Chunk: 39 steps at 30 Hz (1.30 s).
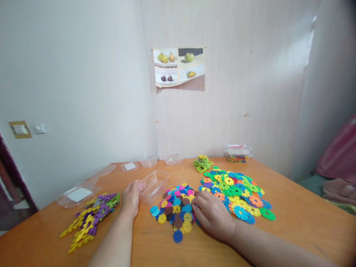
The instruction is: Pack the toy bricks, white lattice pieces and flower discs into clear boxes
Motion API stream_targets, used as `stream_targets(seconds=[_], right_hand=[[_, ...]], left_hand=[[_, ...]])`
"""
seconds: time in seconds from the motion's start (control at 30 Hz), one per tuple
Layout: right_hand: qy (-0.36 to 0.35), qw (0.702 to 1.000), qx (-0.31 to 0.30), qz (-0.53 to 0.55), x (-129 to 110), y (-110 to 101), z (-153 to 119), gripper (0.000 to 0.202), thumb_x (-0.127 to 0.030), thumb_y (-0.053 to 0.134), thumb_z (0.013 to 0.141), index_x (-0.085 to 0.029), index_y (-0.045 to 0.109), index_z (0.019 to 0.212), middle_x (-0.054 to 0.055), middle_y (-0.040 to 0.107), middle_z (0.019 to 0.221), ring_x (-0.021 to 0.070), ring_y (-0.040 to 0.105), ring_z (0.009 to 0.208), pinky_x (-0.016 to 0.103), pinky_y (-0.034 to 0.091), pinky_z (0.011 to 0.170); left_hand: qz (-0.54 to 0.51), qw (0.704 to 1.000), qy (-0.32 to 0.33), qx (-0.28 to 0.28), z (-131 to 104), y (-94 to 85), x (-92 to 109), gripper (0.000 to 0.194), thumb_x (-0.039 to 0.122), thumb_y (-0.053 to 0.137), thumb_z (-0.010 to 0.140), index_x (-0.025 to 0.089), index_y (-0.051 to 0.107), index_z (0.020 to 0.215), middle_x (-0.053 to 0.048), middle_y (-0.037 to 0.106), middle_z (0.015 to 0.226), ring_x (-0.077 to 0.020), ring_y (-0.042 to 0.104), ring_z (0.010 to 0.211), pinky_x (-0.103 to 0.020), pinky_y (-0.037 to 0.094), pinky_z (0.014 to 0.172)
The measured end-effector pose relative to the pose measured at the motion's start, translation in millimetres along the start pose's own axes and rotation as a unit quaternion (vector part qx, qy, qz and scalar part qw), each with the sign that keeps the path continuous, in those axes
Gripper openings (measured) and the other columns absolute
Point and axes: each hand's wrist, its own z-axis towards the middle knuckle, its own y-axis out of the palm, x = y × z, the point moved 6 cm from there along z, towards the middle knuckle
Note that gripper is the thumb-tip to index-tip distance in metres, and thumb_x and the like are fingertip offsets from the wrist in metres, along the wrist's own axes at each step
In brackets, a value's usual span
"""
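Note:
My left hand (132, 198) grips the near left edge of a clear plastic container (154, 187), which is tilted over the table beside the pile of small notched discs. This pile (178, 209) mixes blue, brown, yellow and pink discs. At its right side my right hand (211, 213) presses in with the fingers curled and close together; the fingertips are partly hidden, and what they hold cannot be made out. Just beyond that hand spreads a pile of larger notched discs (236, 191) in green, yellow, blue and orange.
Left of my left arm lie yellow, purple and green interlocking pieces (91, 218). Clear lids (79, 194) rest behind them. Along the wall stand clear tubs (174, 159), a cluster of green pieces (203, 163) and a filled clear box (237, 152). The wooden table (300, 222) meets the wall.

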Motion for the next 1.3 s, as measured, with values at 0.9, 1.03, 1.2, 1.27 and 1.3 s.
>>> stream_targets(seconds=[0.9,1.03,1.2,1.27,1.3], right_hand=[[0.262,0.93,-0.085,0.242,90,58,131,0.016,-0.027,0.057,0.08,-0.016,0.066,0.074,-0.001,0.06,0.06,0.0109,0.051,0.055,0.021,0.037,0.051],[0.239,0.934,-0.149,0.218,94,73,124,0.012,-0.021,0.059,0.077,-0.016,0.069,0.074,-0.001,0.062,0.06,0.0102,0.051,0.054,0.02,0.036,0.05],[0.203,0.939,-0.2,0.193,88,83,115,0.009,-0.022,0.065,0.073,-0.018,0.072,0.075,-0.001,0.066,0.065,0.0114,0.056,0.059,0.02,0.038,0.051],[0.215,0.932,-0.21,0.202,86,83,111,0.013,-0.03,0.07,0.072,-0.021,0.074,0.08,-0.001,0.066,0.065,0.0119,0.056,0.057,0.02,0.038,0.049],[0.222,0.927,-0.218,0.21,85,82,110,0.017,-0.034,0.072,0.072,-0.022,0.075,0.084,-0.001,0.066,0.065,0.012,0.056,0.055,0.02,0.038,0.048]], left_hand=[[-0.04,0.997,-0.044,-0.045,25,6.1,-32,0.047,0.05,0.05,0.089,0.012,0.069,0.107,-0.014,0.076,0.085,-0.0262,0.074,0.083,-0.042,0.053,0.089],[-0.04,0.997,-0.044,-0.045,22,5.6,-29,0.048,0.05,0.048,0.091,0.011,0.069,0.108,-0.015,0.076,0.085,-0.0259,0.074,0.082,-0.042,0.053,0.087],[-0.038,0.996,-0.062,-0.049,22,5.4,-30,0.055,0.055,0.046,0.092,0.009,0.068,0.111,-0.017,0.076,0.089,-0.0256,0.073,0.084,-0.04,0.054,0.085],[-0.044,0.995,-0.07,-0.054,22,5.9,-30,0.058,0.058,0.044,0.092,0.009,0.068,0.112,-0.017,0.076,0.089,-0.0256,0.073,0.084,-0.04,0.055,0.083],[-0.049,0.995,-0.073,-0.055,22,5.9,-31,0.059,0.059,0.044,0.092,0.009,0.068,0.112,-0.017,0.076,0.089,-0.0255,0.073,0.084,-0.04,0.055,0.083]])
